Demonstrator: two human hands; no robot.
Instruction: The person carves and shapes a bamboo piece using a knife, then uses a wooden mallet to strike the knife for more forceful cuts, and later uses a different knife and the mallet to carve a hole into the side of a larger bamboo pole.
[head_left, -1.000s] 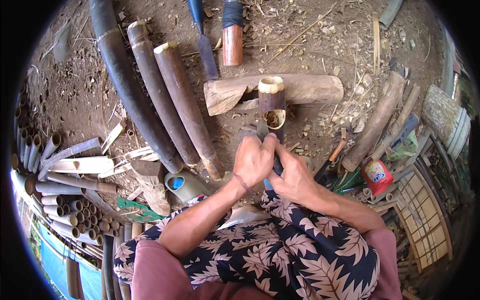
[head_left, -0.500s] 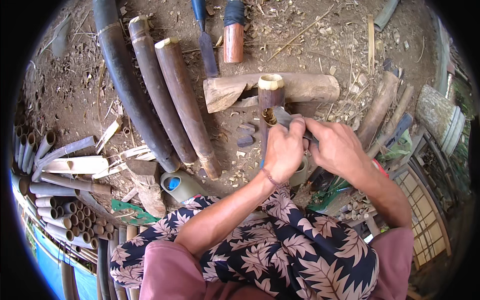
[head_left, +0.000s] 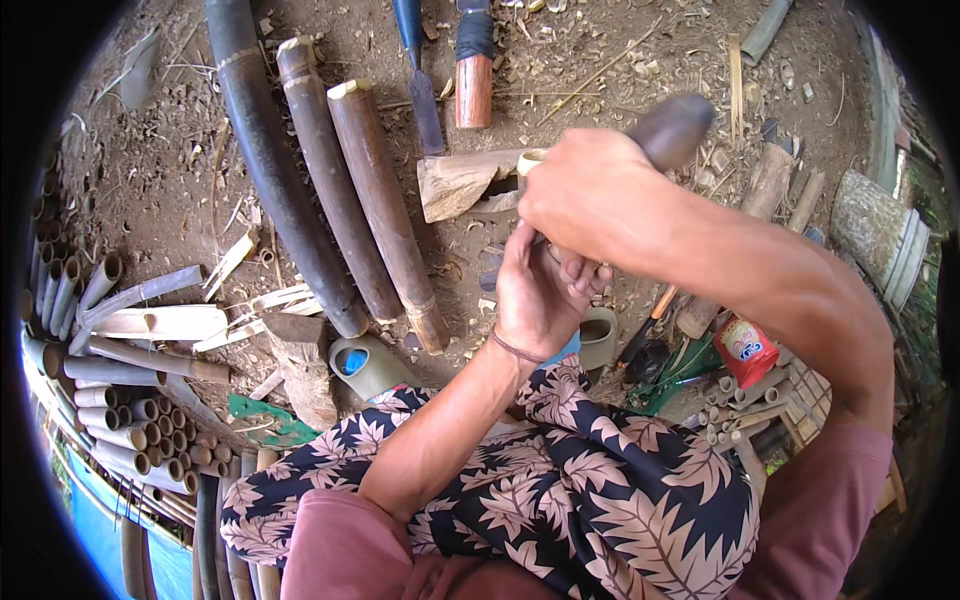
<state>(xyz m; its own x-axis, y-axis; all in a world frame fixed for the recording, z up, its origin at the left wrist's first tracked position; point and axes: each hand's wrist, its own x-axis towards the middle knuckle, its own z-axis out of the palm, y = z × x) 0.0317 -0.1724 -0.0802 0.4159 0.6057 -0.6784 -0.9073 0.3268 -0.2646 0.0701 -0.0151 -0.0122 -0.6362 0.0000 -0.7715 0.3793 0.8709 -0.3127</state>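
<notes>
Gripped in the clenched right hand (head_left: 588, 190) is a dark, round-ended implement (head_left: 680, 132) (badly blurred); just below, the left hand (head_left: 540, 298) is turned palm-up, fingers curled, its hold impossible to tell. Mostly hidden behind the fist, a pale-rimmed bamboo tube (head_left: 531, 157) is seen beside a pale, split log (head_left: 458, 185).

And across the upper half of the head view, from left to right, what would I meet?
Dark bamboo pole, slim brown pole, thicker brown pole, blue-handled chisel, dark-wrapped wooden tool, right hand, dark handle, thin strip, pale bucket.
</notes>
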